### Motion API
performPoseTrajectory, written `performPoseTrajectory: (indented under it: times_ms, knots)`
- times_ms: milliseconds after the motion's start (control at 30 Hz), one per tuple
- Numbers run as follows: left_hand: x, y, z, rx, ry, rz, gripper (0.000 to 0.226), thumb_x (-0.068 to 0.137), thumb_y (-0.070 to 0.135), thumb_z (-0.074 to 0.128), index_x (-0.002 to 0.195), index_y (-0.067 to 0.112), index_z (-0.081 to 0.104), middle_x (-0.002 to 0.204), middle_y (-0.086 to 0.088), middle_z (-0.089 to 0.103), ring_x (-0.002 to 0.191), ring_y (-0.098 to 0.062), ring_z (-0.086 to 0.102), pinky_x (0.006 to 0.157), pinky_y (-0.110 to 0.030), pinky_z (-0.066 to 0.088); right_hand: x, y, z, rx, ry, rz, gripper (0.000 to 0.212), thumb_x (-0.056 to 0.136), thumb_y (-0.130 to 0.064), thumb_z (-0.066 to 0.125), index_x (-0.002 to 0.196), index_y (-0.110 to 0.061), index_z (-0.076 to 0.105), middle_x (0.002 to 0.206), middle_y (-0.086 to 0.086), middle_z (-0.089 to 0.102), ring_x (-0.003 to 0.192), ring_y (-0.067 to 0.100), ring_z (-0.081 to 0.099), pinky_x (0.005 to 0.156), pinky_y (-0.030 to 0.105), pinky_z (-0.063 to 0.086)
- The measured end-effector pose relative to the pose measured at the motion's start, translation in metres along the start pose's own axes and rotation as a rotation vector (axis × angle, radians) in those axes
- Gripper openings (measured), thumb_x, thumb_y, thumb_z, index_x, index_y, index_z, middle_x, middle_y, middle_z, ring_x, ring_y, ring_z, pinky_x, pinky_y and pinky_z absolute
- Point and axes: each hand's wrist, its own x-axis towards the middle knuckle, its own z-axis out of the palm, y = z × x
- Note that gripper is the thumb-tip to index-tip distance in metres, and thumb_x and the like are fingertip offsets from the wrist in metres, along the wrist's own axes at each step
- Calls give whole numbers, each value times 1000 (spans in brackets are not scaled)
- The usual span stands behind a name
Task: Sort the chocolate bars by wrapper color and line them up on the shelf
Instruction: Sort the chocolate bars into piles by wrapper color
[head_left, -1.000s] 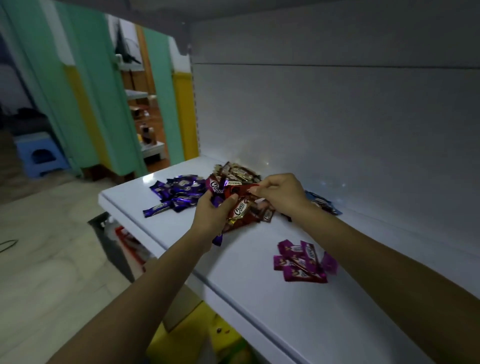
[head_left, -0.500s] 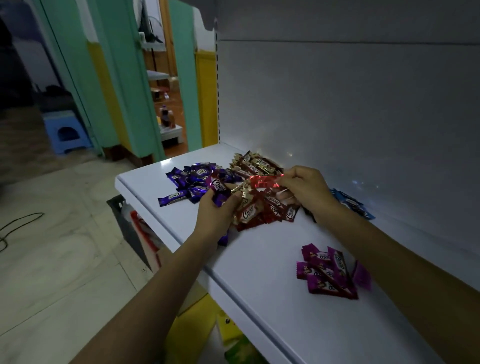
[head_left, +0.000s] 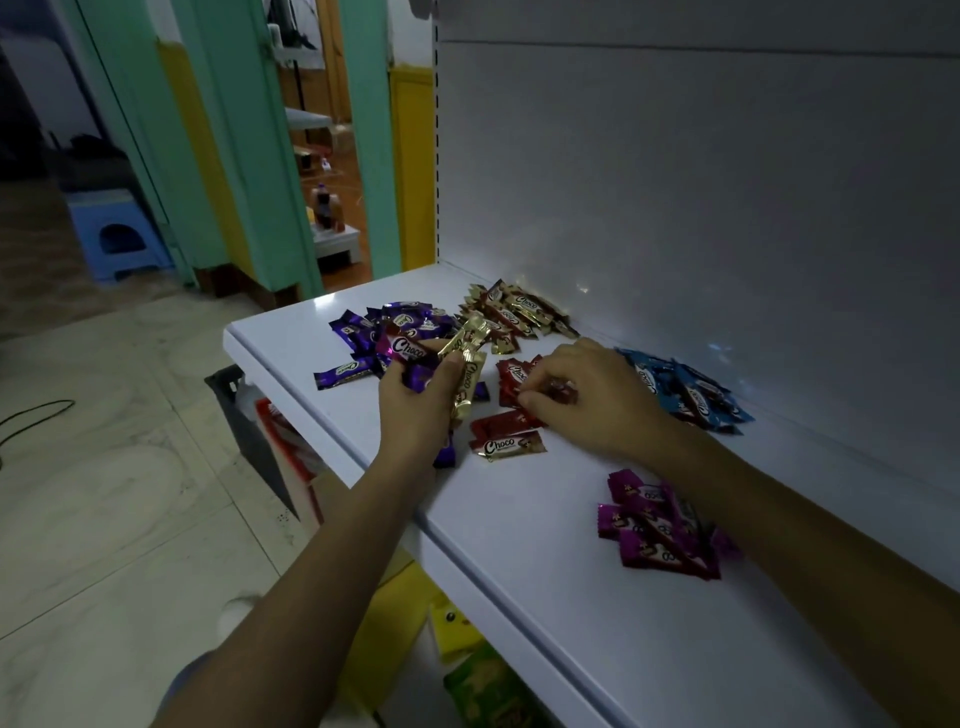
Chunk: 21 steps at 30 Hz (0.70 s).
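On the white shelf (head_left: 519, 519) lie chocolate bars in piles by wrapper colour. A purple pile (head_left: 384, 332) is at the left end, a gold pile (head_left: 514, 312) behind it by the back panel, a blue pile (head_left: 685, 389) to the right, and a magenta pile (head_left: 660, 525) near my right forearm. My left hand (head_left: 415, 410) grips a mixed bunch of bars (head_left: 447, 364), gold, purple and magenta. My right hand (head_left: 587, 400) rests palm down on the red bars (head_left: 511, 382), fingertips pinching one. One gold bar (head_left: 506, 447) lies alone in front.
The shelf's white back panel (head_left: 727, 208) rises close behind the piles. Below the shelf edge are a dark crate (head_left: 244, 415) and yellow and green packages (head_left: 467, 665). A blue stool (head_left: 111, 234) and green door frames (head_left: 249, 156) stand on the tiled floor at left.
My right hand has come down from the held bunch onto the red bars on the shelf. The left hand keeps its bunch. The camera has shifted, bringing the blue pile into view.
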Motion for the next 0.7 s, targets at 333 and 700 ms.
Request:
performPoseTrajectory:
  times_ms: [333, 700]
  knots:
    - [-2, 4, -5, -74, 70, -27, 22, 92, 25, 62, 111, 23, 52, 95, 7, 60, 78, -8, 59, 46, -13, 48, -10, -12, 11, -64, -256, -192, 20, 89, -29, 62, 95, -16, 76, 83, -7, 57, 84, 12, 46, 68, 26, 26]
    - [1, 3, -4, -85, 67, -17, 25, 91, 25, 62, 114, 23, 52, 98, 6, 61, 82, -8, 59, 47, -12, 48, 81, 27, 22, 151, 250, 341, 22, 95, -24, 53, 98, -14, 73, 87, 2, 72, 75, 17, 65, 77, 36, 55]
